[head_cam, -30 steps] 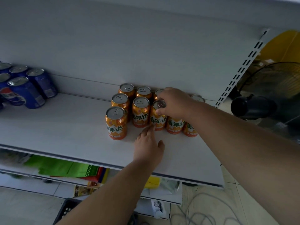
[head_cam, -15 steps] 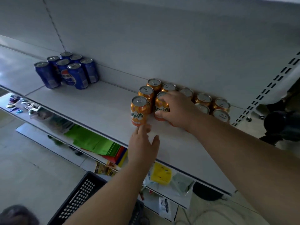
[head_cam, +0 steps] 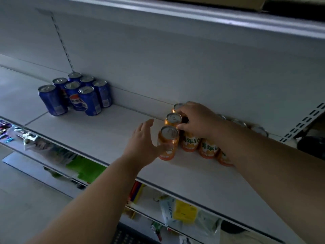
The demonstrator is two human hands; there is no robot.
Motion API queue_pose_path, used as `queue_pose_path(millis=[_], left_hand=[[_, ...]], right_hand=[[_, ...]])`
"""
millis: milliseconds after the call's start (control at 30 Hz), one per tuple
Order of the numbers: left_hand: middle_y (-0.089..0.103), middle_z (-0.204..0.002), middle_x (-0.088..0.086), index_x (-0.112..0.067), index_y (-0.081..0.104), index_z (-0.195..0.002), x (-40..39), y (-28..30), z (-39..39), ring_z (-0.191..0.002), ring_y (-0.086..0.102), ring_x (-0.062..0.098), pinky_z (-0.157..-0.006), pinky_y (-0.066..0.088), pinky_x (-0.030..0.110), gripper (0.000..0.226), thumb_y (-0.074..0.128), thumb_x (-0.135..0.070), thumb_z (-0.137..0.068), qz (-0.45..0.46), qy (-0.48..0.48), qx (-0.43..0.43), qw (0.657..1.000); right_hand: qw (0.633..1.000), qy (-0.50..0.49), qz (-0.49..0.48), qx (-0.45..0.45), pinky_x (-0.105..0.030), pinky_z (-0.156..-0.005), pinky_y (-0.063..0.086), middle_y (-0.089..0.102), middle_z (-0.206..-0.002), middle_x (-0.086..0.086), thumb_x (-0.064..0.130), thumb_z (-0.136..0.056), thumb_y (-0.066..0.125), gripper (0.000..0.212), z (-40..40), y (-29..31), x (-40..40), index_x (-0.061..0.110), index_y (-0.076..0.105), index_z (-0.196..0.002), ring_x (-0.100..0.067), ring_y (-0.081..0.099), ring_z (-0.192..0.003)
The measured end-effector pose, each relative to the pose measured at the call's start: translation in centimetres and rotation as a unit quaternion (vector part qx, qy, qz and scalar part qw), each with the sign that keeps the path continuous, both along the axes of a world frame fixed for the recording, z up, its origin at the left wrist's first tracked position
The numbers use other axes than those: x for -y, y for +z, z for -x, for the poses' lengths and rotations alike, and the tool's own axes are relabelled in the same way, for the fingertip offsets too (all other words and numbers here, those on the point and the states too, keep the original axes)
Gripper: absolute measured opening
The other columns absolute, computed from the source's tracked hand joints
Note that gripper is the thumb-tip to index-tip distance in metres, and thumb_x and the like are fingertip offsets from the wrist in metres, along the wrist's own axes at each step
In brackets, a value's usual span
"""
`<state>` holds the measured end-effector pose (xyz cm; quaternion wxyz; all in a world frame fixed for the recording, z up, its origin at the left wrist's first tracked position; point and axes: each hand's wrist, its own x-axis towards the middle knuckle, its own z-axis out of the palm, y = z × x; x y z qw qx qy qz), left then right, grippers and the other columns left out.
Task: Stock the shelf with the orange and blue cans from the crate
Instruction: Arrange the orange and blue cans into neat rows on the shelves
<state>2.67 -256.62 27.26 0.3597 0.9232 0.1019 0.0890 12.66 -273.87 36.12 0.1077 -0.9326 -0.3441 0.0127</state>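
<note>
Several orange cans stand in a block on the white shelf (head_cam: 105, 131), right of centre. My right hand (head_cam: 198, 120) lies over the block's middle with fingers and thumb curled round an orange can that it mostly hides. The second can in the left column (head_cam: 173, 118) stands just left of its fingertips. My left hand (head_cam: 144, 140) is spread at the left side of the front orange can (head_cam: 168, 143), thumb across the can's lower front. Several blue cans (head_cam: 75, 95) stand grouped at the shelf's back left. A dark corner of the crate (head_cam: 126, 236) shows at the bottom edge.
A lower shelf (head_cam: 158, 196) carries green packs (head_cam: 86, 168), a yellow packet (head_cam: 184, 210) and plastic-wrapped goods. The slotted upright (head_cam: 302, 124) borders the shelf at right, and another shelf (head_cam: 193, 16) overhangs above. Bare shelf surface lies between the blue and orange groups.
My left hand rose from the shelf's front and moved to the front can's left side. My right hand stayed on the orange block. The view swung left and closer.
</note>
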Motion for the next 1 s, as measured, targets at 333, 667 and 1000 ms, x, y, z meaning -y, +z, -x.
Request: queue_pose_path(millis=[333, 667, 1000], left_hand=[[0.053, -0.13, -0.005, -0.027, 0.045, -0.137, 1.9, -0.2, -2.0, -0.119, 0.05, 0.019, -0.096, 0.043, 0.032, 0.089, 0.082, -0.056, -0.061, 0.012, -0.03, 0.023, 0.999], [0.056, -0.118, -0.008, -0.026, 0.051, -0.129, 2.6, -1.6, -1.7, -0.105, 0.054, 0.012, -0.085, 0.047, 0.028, 0.077, 0.082, -0.054, -0.065, 0.039, 0.0, 0.048, 0.998], [0.056, -0.116, -0.01, -0.028, 0.052, -0.126, 2.4, -1.0, -1.6, -0.103, 0.055, 0.012, -0.087, 0.051, 0.034, 0.076, 0.081, -0.058, -0.064, 0.027, -0.013, 0.026, 0.999]], right_hand=[[0.994, 0.028, 0.102, -0.024, -0.038, -0.094, 0.043, 0.055, -0.126, 0.001, 0.039, -0.077, 0.073, 0.058, -3.1, -0.6, -2.3, 0.027, 0.053, -0.131, -0.024, 0.047, -0.118], [0.995, 0.042, 0.071, -0.057, -0.032, -0.083, 0.044, 0.057, -0.118, 0.003, 0.036, -0.078, 0.077, 0.052, -4.0, -1.0, -2.0, 0.023, 0.057, -0.125, -0.018, 0.055, -0.105], [0.995, 0.043, 0.081, -0.044, -0.038, -0.087, 0.049, 0.057, -0.115, 0.002, 0.036, -0.077, 0.075, 0.048, -4.1, -1.7, -1.7, 0.023, 0.059, -0.121, -0.019, 0.055, -0.103]])
